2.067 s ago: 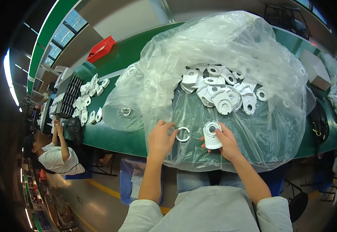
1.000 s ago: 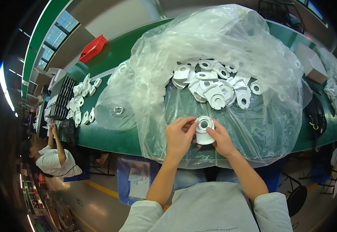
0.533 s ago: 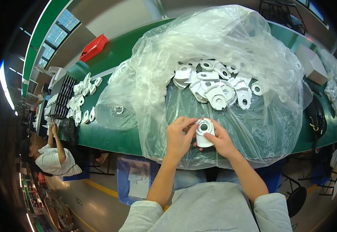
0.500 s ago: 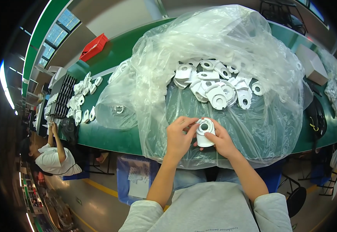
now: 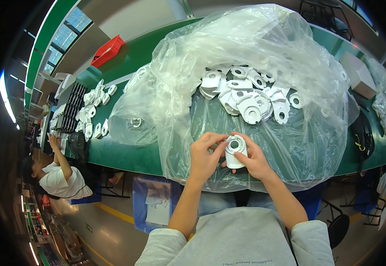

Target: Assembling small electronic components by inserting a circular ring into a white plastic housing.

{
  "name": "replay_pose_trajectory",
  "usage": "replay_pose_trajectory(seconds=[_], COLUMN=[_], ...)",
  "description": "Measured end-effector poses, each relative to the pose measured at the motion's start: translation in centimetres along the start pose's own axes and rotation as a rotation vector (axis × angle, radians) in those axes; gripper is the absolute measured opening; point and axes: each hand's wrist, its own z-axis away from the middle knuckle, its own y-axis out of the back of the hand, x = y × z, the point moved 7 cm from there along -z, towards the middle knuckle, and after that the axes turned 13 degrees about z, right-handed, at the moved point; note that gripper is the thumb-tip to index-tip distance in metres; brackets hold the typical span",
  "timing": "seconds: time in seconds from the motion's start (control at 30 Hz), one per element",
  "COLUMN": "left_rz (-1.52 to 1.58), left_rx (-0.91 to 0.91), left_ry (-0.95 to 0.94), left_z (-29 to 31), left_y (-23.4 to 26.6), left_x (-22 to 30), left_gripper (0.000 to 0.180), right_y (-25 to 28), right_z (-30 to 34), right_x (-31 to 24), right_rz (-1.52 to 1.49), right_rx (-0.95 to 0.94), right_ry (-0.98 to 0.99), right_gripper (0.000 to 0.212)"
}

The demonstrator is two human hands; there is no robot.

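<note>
A white plastic part [image 5: 236, 158] with a round ring and hole at its top and a flat rounded tab below is held upright in front of me. My right hand [image 5: 253, 158] grips it from the right, thumb across its face and fingers behind. On its left edge rest the fingertips of my left hand [image 5: 206, 153], thumb and forefinger closed at the ring's rim. Beyond my hands, a heap of similar white parts [image 5: 249, 108] lies inside the mouth of a large clear plastic bag [image 5: 175, 88] spread on the green table [image 5: 126, 157].
More white parts [image 5: 86, 113] lie on the table at left, beside a stack of black trays [image 5: 72, 106]. Another person [image 5: 64, 177] works there. A red bin [image 5: 107, 51] stands far left, a white box [image 5: 357, 74] far right. Below the table edge sits a blue bin [image 5: 140, 206].
Both hands keep the white part in nearly the same place, with only slight finger shifts. At left, the other person's hands have risen a little and moved left.
</note>
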Motion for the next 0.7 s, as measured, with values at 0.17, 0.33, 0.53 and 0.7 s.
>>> replay_pose_trajectory(seconds=[0.17, 0.33, 0.53, 0.7], left_rz=[-0.049, -0.058, 0.192, 0.22], left_rx=[-0.013, 0.031, 0.133, 0.142], left_ry=[-0.02, -0.035, 0.035, 0.069], left_z=[0.0, -0.1, -0.3, -0.1], left_y=[-0.1, 0.3, 1.4, 1.3], left_x=[0.4, 0.4, -0.9, -0.6], left_gripper=[0.016, 0.016, 0.014, 0.014], right_y=[-0.1, 0.2, 0.1, 0.1], right_z=[0.0, -0.1, -0.2, -0.1], right_x=[0.1, 0.4, 0.5, 0.2], right_rz=[-0.039, -0.19, -0.097, -0.161], right_rx=[-0.003, 0.006, 0.016, 0.009], right_ry=[-0.036, 0.027, -0.041, -0.025], right_gripper=[0.046, 0.046, 0.048, 0.046])
